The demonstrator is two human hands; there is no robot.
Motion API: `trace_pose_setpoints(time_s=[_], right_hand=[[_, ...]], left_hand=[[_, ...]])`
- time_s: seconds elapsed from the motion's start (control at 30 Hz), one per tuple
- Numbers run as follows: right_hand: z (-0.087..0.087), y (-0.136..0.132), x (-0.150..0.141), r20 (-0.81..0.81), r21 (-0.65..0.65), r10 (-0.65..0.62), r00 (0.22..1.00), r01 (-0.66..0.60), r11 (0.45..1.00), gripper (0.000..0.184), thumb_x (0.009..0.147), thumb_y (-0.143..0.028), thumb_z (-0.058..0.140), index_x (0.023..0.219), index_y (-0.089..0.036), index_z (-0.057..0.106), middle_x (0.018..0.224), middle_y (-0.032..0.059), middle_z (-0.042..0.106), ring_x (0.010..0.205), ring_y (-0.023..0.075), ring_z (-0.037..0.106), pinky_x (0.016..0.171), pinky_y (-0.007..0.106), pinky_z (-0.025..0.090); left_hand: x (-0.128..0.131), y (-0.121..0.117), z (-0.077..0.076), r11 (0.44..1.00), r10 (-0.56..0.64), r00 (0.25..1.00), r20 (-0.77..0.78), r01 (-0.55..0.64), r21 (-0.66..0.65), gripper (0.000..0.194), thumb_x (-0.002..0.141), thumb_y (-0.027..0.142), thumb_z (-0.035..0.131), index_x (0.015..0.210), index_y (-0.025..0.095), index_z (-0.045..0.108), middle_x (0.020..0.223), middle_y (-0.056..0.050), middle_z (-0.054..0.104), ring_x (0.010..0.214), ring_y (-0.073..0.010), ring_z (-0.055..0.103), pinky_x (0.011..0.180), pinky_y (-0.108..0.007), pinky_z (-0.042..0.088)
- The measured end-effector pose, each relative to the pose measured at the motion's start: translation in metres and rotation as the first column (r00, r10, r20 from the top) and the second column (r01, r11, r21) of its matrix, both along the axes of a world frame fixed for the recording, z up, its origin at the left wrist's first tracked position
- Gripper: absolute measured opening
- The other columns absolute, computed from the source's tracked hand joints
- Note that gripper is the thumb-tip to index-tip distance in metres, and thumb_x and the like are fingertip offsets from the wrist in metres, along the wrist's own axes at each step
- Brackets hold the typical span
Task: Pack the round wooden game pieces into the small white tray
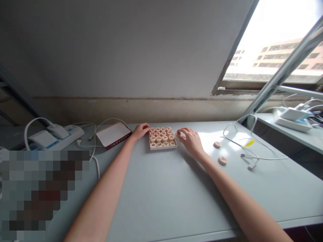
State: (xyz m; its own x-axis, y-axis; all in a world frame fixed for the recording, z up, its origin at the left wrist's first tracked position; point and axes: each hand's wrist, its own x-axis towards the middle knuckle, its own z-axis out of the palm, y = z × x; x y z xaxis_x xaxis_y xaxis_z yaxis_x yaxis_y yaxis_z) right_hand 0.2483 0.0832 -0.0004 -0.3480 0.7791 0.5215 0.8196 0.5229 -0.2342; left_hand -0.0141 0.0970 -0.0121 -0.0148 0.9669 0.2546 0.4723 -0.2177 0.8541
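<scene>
Box of round pieces — between left hand and right hand.

Shared-room or office-type desk space, exact kind uncertain: long pale blue-grey smooth-topped desk against plain grey painted wall; slanting grey metal post; white plastic power strip. Metal-framed glass window, overlooking pale multi-storey building.

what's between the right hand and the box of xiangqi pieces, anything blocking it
Nothing visible blocks it: the right hand is just right of the open box. Two loose xiangqi pieces lie farther right, outside that gap.
</scene>
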Motion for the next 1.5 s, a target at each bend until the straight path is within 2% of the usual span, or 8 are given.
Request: trace_pose_setpoints(time_s=[0.13, 0.33, 0.63, 0.87, 1.03, 1.2, 1.33, 1.5], right_hand=[[0.008, -0.018, -0.019, -0.137, 0.027, 0.151, 0.979, -0.149, 0.988, 0.023, 0.084, -0.037, 0.045, 0.099, -0.023, 0.057, 0.094, 0.0058, 0.055, 0.086, 0.0191, 0.050, 0.072, 0.031, 0.039], [0.011, -0.050, -0.048, 0.030, -0.030, 0.331, 0.943, -0.330, 0.944, 0.022, 0.084, -0.035, 0.048, 0.102, -0.027, 0.056, 0.096, 0.0040, 0.055, 0.091, 0.0191, 0.048, 0.078, 0.033, 0.034], [0.010, -0.052, -0.048, 0.069, -0.021, 0.402, 0.913, -0.402, 0.916, 0.023, 0.087, -0.027, 0.044, 0.108, -0.028, 0.053, 0.097, 0.0021, 0.059, 0.092, 0.0166, 0.049, 0.084, 0.032, 0.029], [0.018, -0.027, -0.018, 0.169, 0.066, 0.022, 0.985, -0.034, 0.997, 0.027, 0.087, -0.032, 0.041, 0.108, -0.022, 0.054, 0.100, 0.0095, 0.056, 0.087, 0.0220, 0.051, 0.073, 0.033, 0.031], [0.015, -0.009, 0.015, 0.293, -0.174, -0.180, 0.939, 0.238, 0.956, 0.035, 0.081, -0.048, 0.044, 0.093, -0.018, 0.057, 0.087, 0.0105, 0.061, 0.074, 0.0223, 0.056, 0.058, 0.028, 0.033], [0.016, -0.009, 0.018, 0.251, -0.278, -0.114, 0.961, 0.184, 0.943, 0.026, 0.079, -0.044, 0.046, 0.089, -0.021, 0.056, 0.079, 0.0046, 0.063, 0.065, 0.0187, 0.056, 0.049, 0.024, 0.030], [0.020, -0.009, 0.012, 0.146, -0.186, -0.104, 0.984, 0.131, 0.974, 0.025, 0.078, -0.044, 0.046, 0.082, -0.021, 0.057, 0.074, 0.0027, 0.062, 0.058, 0.0158, 0.054, 0.048, 0.023, 0.029], [0.024, -0.019, -0.001, -0.019, -0.187, 0.284, 0.959, -0.282, 0.941, 0.024, 0.082, -0.043, 0.045, 0.092, -0.024, 0.056, 0.085, 0.0022, 0.059, 0.069, 0.0140, 0.054, 0.056, 0.023, 0.037]], left_hand=[[0.001, -0.001, 0.001, 0.997, -0.064, 0.996, 0.067, 0.066, -0.027, 0.013, 0.064, 0.026, 0.051, 0.064, 0.015, 0.059, 0.060, 0.001, 0.059, 0.061, -0.0122, 0.053, 0.060, -0.022, 0.039], [0.004, -0.002, 0.002, 0.991, -0.130, 0.990, 0.047, 0.131, -0.039, 0.017, 0.066, 0.028, 0.052, 0.069, 0.014, 0.062, 0.068, -0.001, 0.062, 0.067, -0.0138, 0.055, 0.067, -0.024, 0.040], [0.006, -0.002, 0.003, 0.995, -0.092, 0.995, 0.026, 0.093, -0.043, 0.017, 0.065, 0.028, 0.052, 0.066, 0.014, 0.062, 0.066, -0.002, 0.062, 0.067, -0.0145, 0.055, 0.066, -0.024, 0.040], [0.003, 0.001, -0.002, 0.995, -0.073, 0.997, 0.022, 0.074, -0.063, 0.020, 0.065, 0.031, 0.052, 0.068, 0.014, 0.063, 0.066, -0.002, 0.062, 0.066, -0.0143, 0.054, 0.064, -0.024, 0.039], [0.003, 0.002, -0.003, 0.996, -0.073, 0.997, 0.015, 0.073, -0.046, 0.019, 0.065, 0.031, 0.053, 0.067, 0.014, 0.062, 0.066, -0.002, 0.061, 0.066, -0.0139, 0.053, 0.063, -0.023, 0.038], [0.004, 0.000, -0.003, 0.997, -0.066, 0.998, 0.002, 0.066, -0.038, 0.019, 0.066, 0.030, 0.052, 0.067, 0.014, 0.063, 0.067, -0.002, 0.062, 0.067, -0.0144, 0.054, 0.064, -0.024, 0.039], [0.006, -0.002, -0.001, 0.998, -0.045, 0.999, -0.008, 0.045, -0.040, 0.019, 0.066, 0.030, 0.052, 0.069, 0.014, 0.063, 0.071, -0.003, 0.063, 0.070, -0.0146, 0.054, 0.065, -0.024, 0.040], [0.008, -0.004, 0.001, 0.997, -0.058, 0.998, 0.024, 0.059, -0.052, 0.019, 0.065, 0.031, 0.054, 0.068, 0.014, 0.062, 0.071, -0.003, 0.063, 0.069, -0.0145, 0.054, 0.065, -0.024, 0.040]])
